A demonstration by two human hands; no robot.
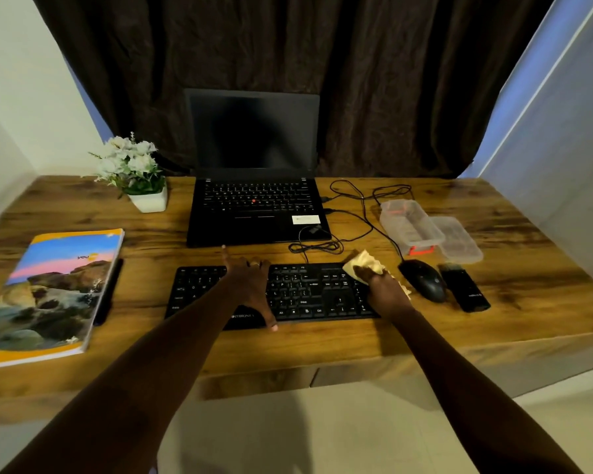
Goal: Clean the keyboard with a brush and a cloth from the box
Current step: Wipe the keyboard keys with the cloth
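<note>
**Keyboard wiped with a cloth at its right end**

The black keyboard (298, 295) is laid along the near part of the wooden desk (322, 343), in front of an open laptop (254, 200). A yellow cloth (363, 263) is held bunched in the curled fingers of the right hand (386, 290) and pressed onto the keyboard's right end. The left hand (249, 285) is laid flat on the middle keys with its fingers spread apart and nothing held.

Just right of the keyboard a black mouse (423, 280) is seen, and beside it a black oblong object (464, 290) whose kind cannot be told. Behind these a clear plastic box (411, 225) stands uncovered, its lid (457, 239) set beside it. Loose cables (356, 206) are strewn between laptop and box. At the left a potted plant (134, 172) and a notebook (52, 292) are placed.
</note>
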